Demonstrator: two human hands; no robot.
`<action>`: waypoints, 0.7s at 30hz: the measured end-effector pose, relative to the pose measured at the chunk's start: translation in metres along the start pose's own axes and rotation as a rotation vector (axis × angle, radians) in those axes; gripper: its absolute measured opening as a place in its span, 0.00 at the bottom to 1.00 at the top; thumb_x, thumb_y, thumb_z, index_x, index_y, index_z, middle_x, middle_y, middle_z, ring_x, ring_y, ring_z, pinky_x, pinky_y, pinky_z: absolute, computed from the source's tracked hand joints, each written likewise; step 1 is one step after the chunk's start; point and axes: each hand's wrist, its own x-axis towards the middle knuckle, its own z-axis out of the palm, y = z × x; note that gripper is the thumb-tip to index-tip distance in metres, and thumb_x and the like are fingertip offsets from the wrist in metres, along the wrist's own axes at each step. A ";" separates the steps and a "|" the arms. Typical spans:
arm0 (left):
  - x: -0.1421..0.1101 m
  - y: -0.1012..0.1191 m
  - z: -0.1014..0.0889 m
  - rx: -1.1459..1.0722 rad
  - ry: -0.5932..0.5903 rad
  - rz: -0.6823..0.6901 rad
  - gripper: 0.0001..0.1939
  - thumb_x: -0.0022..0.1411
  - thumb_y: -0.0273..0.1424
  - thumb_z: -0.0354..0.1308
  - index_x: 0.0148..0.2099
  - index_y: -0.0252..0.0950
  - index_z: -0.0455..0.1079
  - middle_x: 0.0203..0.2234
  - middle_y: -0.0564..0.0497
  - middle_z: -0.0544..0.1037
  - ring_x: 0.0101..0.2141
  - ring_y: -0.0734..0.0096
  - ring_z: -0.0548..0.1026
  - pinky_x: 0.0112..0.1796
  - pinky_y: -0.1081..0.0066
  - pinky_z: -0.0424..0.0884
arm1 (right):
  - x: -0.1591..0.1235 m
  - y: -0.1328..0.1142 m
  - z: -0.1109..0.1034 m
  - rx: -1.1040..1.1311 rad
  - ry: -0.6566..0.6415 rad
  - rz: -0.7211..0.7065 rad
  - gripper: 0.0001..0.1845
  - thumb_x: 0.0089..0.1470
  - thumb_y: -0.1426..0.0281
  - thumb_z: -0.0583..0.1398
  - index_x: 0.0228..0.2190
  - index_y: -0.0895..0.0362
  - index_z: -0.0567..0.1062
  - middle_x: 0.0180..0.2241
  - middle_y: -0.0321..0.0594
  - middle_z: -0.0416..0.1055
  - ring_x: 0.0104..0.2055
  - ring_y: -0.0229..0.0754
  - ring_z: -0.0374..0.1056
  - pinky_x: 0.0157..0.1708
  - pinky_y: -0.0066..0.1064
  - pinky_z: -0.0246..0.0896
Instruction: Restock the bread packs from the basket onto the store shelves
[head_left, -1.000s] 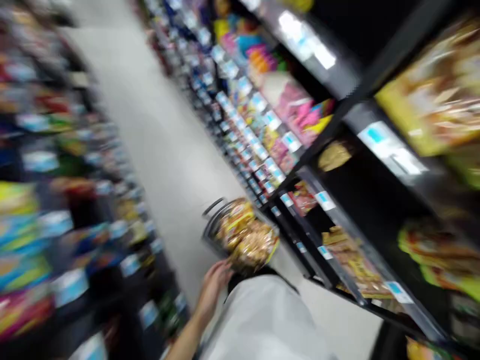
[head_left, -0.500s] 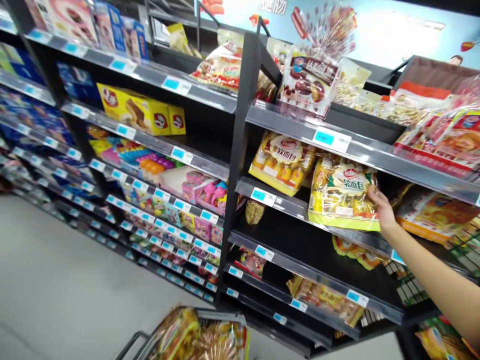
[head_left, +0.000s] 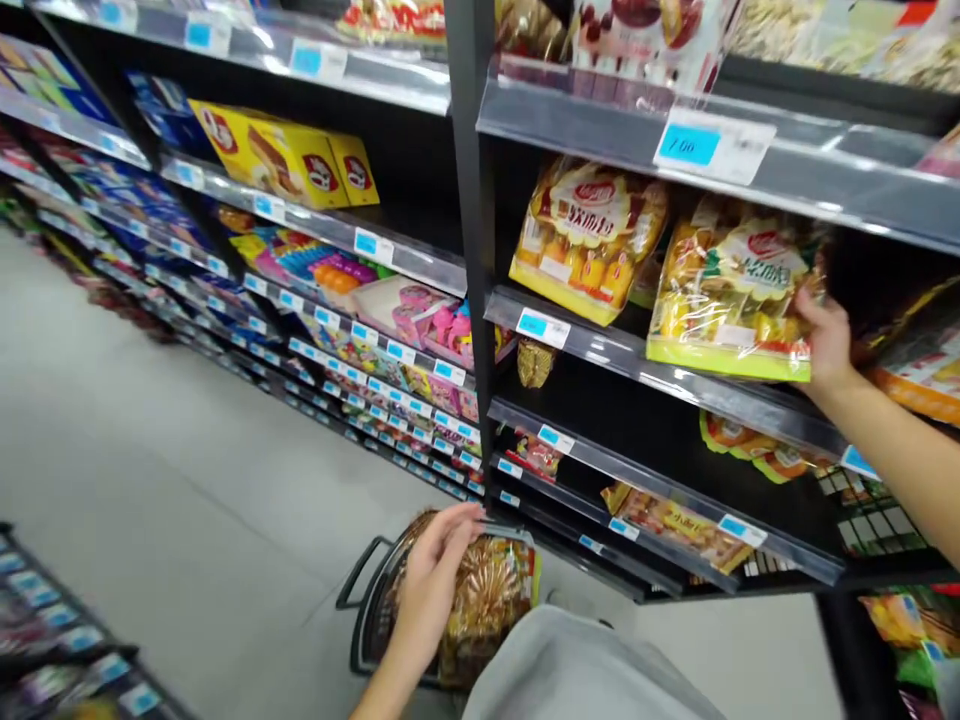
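My right hand (head_left: 825, 330) grips the right edge of a bread bag (head_left: 739, 290) with a green-trimmed label and a lime-green bottom band. The bag leans on the front lip of a shelf; my fingers behind it are hidden. A similar bread bag (head_left: 589, 240) with a red label sits just left of it, apart from my hand. My left hand (head_left: 439, 560) hovers over the shopping basket (head_left: 360, 625), fingers stretched out and nothing in them. Shiny packaged goods (head_left: 491, 585) fill the basket.
Tall black shelving with blue price tags (head_left: 544, 327) runs along the front. Yellow boxes (head_left: 285, 155) stand left of the upright post (head_left: 472, 200). Another shelf (head_left: 75, 640) edges in at lower left. Grey floor (head_left: 202, 450) lies between.
My left hand has come into view above the basket. The view has tilted downward, and more of the basket shows. My right hand stays on the same bread bag.
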 end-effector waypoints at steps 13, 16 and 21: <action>-0.023 -0.019 0.060 0.068 -0.257 0.065 0.17 0.63 0.47 0.64 0.45 0.39 0.77 0.42 0.46 0.81 0.43 0.61 0.78 0.46 0.65 0.73 | 0.011 0.010 0.012 -0.392 -0.041 -0.126 0.14 0.69 0.75 0.52 0.36 0.52 0.75 0.49 0.33 0.81 0.51 0.21 0.73 0.48 0.18 0.66; -0.007 0.022 0.072 0.272 -0.324 0.471 0.13 0.67 0.39 0.60 0.49 0.39 0.77 0.46 0.46 0.80 0.47 0.60 0.77 0.53 0.63 0.71 | 0.014 0.013 0.014 -0.360 -0.085 -0.146 0.13 0.67 0.75 0.51 0.36 0.57 0.75 0.51 0.38 0.80 0.52 0.23 0.73 0.42 0.15 0.65; 0.026 0.130 0.121 0.599 -0.280 1.164 0.18 0.71 0.34 0.54 0.55 0.28 0.74 0.51 0.43 0.78 0.55 0.60 0.73 0.61 0.59 0.65 | 0.028 0.020 0.007 -0.316 -0.167 -0.277 0.19 0.57 0.69 0.49 0.21 0.62 0.71 0.49 0.43 0.80 0.61 0.40 0.67 0.38 0.19 0.62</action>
